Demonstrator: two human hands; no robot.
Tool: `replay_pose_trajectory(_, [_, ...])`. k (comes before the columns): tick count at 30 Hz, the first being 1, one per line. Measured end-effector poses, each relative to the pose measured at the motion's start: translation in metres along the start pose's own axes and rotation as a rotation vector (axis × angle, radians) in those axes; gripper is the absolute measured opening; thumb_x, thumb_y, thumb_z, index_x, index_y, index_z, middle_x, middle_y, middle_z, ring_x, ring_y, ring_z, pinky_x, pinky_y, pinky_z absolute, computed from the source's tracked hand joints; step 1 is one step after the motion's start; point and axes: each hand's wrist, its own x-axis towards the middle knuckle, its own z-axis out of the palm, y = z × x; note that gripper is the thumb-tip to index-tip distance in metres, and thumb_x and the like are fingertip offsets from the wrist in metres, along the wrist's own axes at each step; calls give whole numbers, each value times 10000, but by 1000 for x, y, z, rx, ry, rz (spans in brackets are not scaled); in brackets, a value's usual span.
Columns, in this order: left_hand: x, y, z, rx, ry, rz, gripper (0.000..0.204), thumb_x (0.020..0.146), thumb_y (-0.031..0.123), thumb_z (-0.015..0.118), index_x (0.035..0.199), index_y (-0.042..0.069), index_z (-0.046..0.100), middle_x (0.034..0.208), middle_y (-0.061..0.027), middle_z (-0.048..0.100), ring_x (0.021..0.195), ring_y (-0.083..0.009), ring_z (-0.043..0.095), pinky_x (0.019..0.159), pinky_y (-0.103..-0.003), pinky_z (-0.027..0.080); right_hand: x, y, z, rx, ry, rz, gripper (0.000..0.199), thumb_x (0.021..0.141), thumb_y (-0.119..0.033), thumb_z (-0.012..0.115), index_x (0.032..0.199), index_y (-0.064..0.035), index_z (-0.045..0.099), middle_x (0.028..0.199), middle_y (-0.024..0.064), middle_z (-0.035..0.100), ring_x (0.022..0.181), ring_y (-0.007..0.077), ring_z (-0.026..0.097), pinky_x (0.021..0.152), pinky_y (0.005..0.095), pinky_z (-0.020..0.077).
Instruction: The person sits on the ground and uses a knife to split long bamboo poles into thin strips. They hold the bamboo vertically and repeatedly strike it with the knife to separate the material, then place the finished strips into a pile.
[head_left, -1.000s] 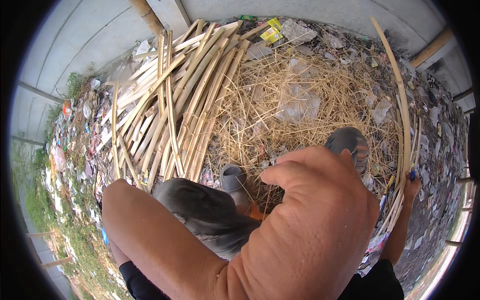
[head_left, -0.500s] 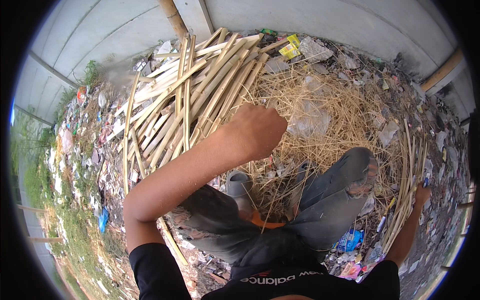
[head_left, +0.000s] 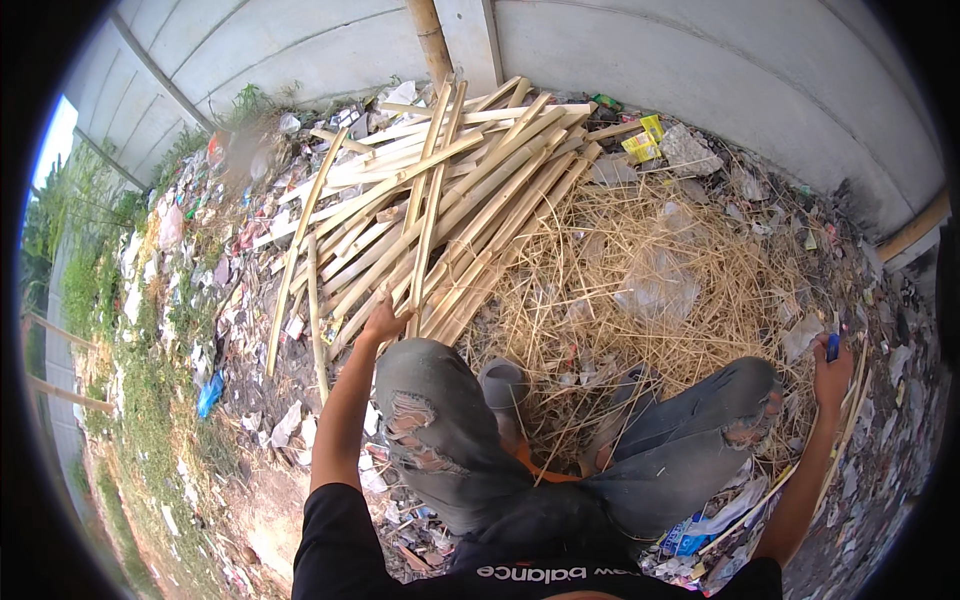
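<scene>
My left hand (head_left: 386, 318) reaches to the near edge of a pile of split bamboo strips (head_left: 455, 220), just beyond my left knee. Its thumb and a finger look apart beside the lower end of one long strip (head_left: 432, 220); whether they touch it is unclear. Out to the right, my right hand (head_left: 831, 375) is closed around a small tool with a blue handle (head_left: 833, 346). The rest of that tool is hidden, so its kind does not show. Thin bamboo strips (head_left: 858, 395) lie beside my right wrist.
Straw-like shavings (head_left: 680, 280) cover the ground ahead of my bent knees, with a grey cylindrical object (head_left: 503, 383) between my legs. A pale panel wall (head_left: 640, 60) and a bamboo post (head_left: 430, 45) stand behind the pile. Litter and weeds (head_left: 150, 400) spread to the left.
My left hand, a fist in front of me before, has moved left to the bamboo pile, its arm straighter. My right hand has moved forward with the blue-handled tool. The view has shifted.
</scene>
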Motion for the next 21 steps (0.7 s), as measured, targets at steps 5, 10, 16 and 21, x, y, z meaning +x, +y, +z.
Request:
replay_pose_trajectory(5, [-54, -13, 97, -203, 389, 26, 679, 908, 468, 709, 1278, -86, 579, 1163, -340, 612, 1075, -495, 610, 933, -546, 482, -18, 7, 20, 87, -61, -27, 173, 914, -130, 705, 1026, 2, 712, 857, 96, 698, 803, 193, 672, 766, 341, 511])
replay_pose_trajectory(10, [-55, -4, 108, -297, 455, -47, 592, 920, 421, 710, 1230, -70, 595, 1081, -292, 619, 1015, -474, 615, 873, -535, 482, -31, 1, 34, 69, -202, -23, 142, 914, -86, 685, 1010, 16, 709, 839, 107, 695, 784, 204, 671, 755, 358, 513])
replay_pose_trajectory(16, [-23, -3, 100, -418, 276, -98, 514, 909, 416, 707, 1110, -48, 613, 875, -296, 676, 857, -488, 664, 768, -546, 499, -46, 57, 95, 276, -464, 157, 269, 967, -191, 615, 1159, -15, 680, 1107, 161, 673, 998, 257, 654, 866, 405, 499])
replay_pose_trajectory(21, [-50, 43, 106, -328, 252, -100, 575, 858, 497, 756, 1143, 12, 638, 894, -285, 698, 880, -465, 690, 780, -540, 516, -110, 227, 181, 903, -237, 740, 502, 1026, -437, 501, 1351, -64, 586, 1418, 184, 539, 1270, 314, 553, 991, 453, 470])
